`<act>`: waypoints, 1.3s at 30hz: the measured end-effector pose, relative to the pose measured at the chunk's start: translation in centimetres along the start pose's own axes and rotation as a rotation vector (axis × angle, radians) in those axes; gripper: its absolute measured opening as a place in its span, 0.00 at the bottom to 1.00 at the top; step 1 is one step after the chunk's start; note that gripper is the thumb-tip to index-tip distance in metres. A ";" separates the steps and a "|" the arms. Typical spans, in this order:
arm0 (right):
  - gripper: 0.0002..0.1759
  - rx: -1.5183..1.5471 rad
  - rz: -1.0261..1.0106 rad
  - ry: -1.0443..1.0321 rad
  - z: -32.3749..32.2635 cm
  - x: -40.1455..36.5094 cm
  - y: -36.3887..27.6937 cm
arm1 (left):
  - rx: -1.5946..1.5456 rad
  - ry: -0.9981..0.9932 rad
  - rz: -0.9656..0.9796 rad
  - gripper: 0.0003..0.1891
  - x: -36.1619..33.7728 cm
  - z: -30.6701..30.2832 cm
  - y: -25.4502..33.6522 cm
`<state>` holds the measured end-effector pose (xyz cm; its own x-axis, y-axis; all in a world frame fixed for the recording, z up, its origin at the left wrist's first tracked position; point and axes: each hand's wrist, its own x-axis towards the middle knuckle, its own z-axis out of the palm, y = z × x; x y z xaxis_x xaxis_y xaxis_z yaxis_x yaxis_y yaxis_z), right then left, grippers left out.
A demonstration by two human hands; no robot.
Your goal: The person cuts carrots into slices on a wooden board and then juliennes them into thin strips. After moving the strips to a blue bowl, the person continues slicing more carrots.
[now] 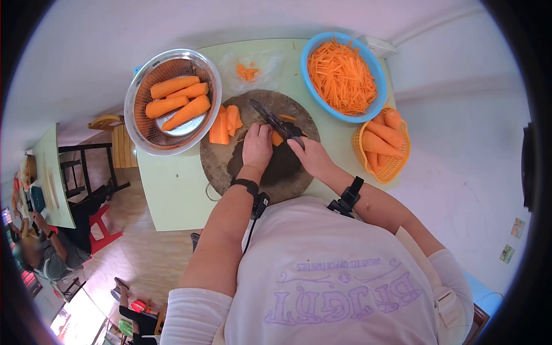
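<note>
My right hand (314, 157) grips a kitchen knife (269, 117) by its handle, with the dark blade slanting up and left over a round chopping board (213, 167). Close to the blade, my left hand (257, 148) has its fingers curled down on a carrot piece (277, 139), which is mostly hidden by the hand and knife. Flat carrot slices (220, 127) lie overlapping at the board's left edge. A dark shadow covers the front of the board.
A metal bowl (131, 109) with whole carrots in a strainer stands left. At back right is a blue basin (312, 92) of shredded carrot, beside a yellow basket (359, 150) of carrots. Carrot scraps (247, 72) lie on plastic behind the board. Another person (54, 253) sits far left.
</note>
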<state>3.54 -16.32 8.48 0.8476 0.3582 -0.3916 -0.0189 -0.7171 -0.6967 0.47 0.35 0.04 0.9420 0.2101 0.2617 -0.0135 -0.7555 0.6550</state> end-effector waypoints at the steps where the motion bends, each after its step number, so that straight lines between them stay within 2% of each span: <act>1: 0.30 -0.002 0.007 0.001 0.0 0.0 0.1 | -0.009 0.003 -0.001 0.05 0.1 0.0 0.0; 2: 0.30 -0.002 0.007 0.004 -0.3 0.1 0.1 | -0.010 0.003 0.001 0.05 0.1 0.2 0.0; 4: 0.30 0.153 0.178 -0.073 -0.8 0.1 0.0 | 0.002 0.017 0.013 0.05 0.0 0.3 0.0; 10: 0.29 -0.010 0.011 -0.045 -1.4 -1.4 -0.2 | 0.029 0.005 0.008 0.05 0.0 0.2 0.1; 17: 0.26 -0.022 0.039 -0.077 -1.8 -1.7 -0.9 | 0.017 -0.011 0.006 0.05 0.0 0.0 0.1; 35: 0.29 -0.050 0.038 -0.030 -0.1 -0.2 -0.5 | 0.011 0.007 0.005 0.05 0.0 0.3 0.0; 39: 0.29 0.081 0.085 -0.042 -0.5 -0.3 0.1 | -0.004 0.030 0.032 0.05 0.1 0.2 0.0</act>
<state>3.55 -16.78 8.83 0.8182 0.3244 -0.4748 -0.1336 -0.6959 -0.7056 0.65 0.19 -0.08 0.9305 0.2049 0.3035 -0.0445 -0.7594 0.6491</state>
